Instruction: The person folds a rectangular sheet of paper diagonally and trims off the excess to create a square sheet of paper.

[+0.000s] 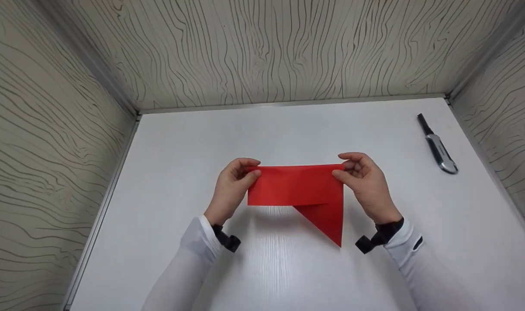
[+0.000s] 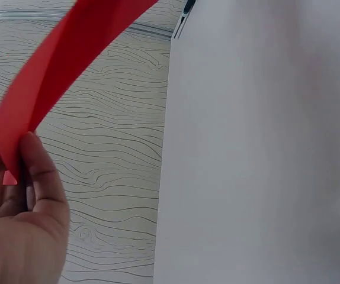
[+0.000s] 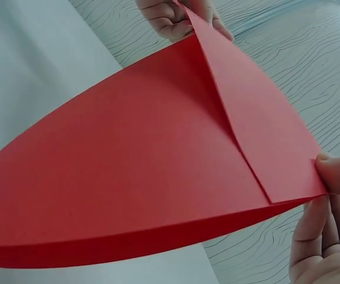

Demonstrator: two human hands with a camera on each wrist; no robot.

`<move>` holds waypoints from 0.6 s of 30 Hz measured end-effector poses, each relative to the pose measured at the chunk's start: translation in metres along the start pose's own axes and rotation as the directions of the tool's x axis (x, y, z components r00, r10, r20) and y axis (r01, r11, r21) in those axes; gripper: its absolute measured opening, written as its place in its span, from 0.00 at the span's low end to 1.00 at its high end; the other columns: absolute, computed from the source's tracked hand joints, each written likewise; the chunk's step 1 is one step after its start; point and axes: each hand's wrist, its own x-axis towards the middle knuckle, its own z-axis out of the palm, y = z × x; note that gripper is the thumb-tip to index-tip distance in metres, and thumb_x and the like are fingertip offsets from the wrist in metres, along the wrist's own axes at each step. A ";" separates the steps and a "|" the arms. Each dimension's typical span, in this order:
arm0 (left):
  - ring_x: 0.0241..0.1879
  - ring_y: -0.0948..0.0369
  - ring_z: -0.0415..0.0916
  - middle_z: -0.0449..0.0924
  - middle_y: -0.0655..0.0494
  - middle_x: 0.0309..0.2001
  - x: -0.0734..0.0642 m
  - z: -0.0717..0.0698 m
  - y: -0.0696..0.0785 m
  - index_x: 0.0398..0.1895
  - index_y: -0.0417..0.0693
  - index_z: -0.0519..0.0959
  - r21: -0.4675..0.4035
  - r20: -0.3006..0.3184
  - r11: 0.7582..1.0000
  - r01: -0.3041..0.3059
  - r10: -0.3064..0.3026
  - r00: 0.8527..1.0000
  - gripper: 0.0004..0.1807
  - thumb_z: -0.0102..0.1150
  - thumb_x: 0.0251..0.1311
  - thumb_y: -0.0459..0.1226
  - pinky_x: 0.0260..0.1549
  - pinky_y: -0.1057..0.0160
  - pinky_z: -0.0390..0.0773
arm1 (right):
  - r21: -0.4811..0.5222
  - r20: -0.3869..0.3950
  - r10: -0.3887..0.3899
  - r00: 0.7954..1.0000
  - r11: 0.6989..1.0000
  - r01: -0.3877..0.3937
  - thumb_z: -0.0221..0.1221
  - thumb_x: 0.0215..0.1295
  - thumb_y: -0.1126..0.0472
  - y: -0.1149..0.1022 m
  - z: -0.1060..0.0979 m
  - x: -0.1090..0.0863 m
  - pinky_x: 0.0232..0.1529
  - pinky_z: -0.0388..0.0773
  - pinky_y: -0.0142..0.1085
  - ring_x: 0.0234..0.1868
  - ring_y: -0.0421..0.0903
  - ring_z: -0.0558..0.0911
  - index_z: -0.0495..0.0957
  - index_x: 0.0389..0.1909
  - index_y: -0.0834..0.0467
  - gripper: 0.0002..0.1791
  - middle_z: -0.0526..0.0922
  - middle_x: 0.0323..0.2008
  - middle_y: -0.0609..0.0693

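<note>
A folded sheet of red paper point(image 1: 294, 185) is held up above the white table between both hands. Its upper part is a rectangular band, and a triangular part point(image 1: 327, 220) hangs below it at the right. My left hand point(image 1: 233, 188) pinches the band's upper left corner between thumb and fingers. At the upper right corner, my right hand point(image 1: 368, 185) pinches the paper the same way. In the right wrist view a folded strip point(image 3: 253, 106) lies along the edge between the hands, over a wider bowed layer point(image 3: 116, 160). The left wrist view shows the paper point(image 2: 51, 71) edge-on, rising from the pinching fingers.
A black and silver lighter-like tool point(image 1: 439, 151) with a slim black nozzle lies at the table's right side. The white table point(image 1: 180, 142) is bordered by wood-grain panels point(image 1: 262, 52) at the back and both sides. Each wrist wears a black strap with a small camera point(image 1: 232, 242).
</note>
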 end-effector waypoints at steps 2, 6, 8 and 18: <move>0.48 0.54 0.81 0.86 0.48 0.51 -0.001 0.001 0.001 0.61 0.44 0.82 -0.007 -0.009 1.000 0.011 -0.011 1.000 0.15 0.65 0.74 0.33 0.46 0.64 0.85 | -0.017 0.007 0.006 1.000 1.000 -0.006 0.69 0.74 0.63 -0.001 0.000 0.000 0.51 0.86 0.29 0.45 0.44 0.84 0.74 0.70 0.62 0.27 0.82 0.46 0.49; 0.50 0.52 0.82 0.86 0.48 0.54 -0.001 0.003 0.002 0.63 0.45 0.80 -0.010 -0.019 1.000 0.010 -0.010 1.000 0.16 0.64 0.75 0.33 0.48 0.63 0.87 | -0.016 0.037 0.025 0.999 1.000 -0.025 0.67 0.77 0.62 -0.003 0.001 0.000 0.54 0.86 0.29 0.48 0.45 0.84 0.73 0.75 0.61 0.29 0.82 0.48 0.49; 0.51 0.52 0.82 0.86 0.48 0.55 -0.001 0.004 0.003 0.63 0.47 0.79 -0.014 -0.021 1.000 -0.002 0.001 1.000 0.16 0.63 0.75 0.32 0.49 0.62 0.87 | 0.007 0.064 0.044 0.997 0.999 -0.045 0.64 0.79 0.62 -0.004 0.001 0.000 0.55 0.85 0.29 0.50 0.46 0.83 0.72 0.77 0.61 0.29 0.82 0.50 0.49; 0.52 0.53 0.81 0.86 0.48 0.54 -0.001 0.006 0.002 0.63 0.48 0.78 -0.037 -0.040 0.999 -0.022 0.021 0.999 0.16 0.62 0.76 0.32 0.49 0.62 0.86 | -0.031 0.143 0.165 0.976 0.986 -0.162 0.67 0.78 0.54 -0.004 0.002 0.004 0.57 0.84 0.34 0.50 0.47 0.87 0.81 0.60 0.64 0.20 0.90 0.46 0.46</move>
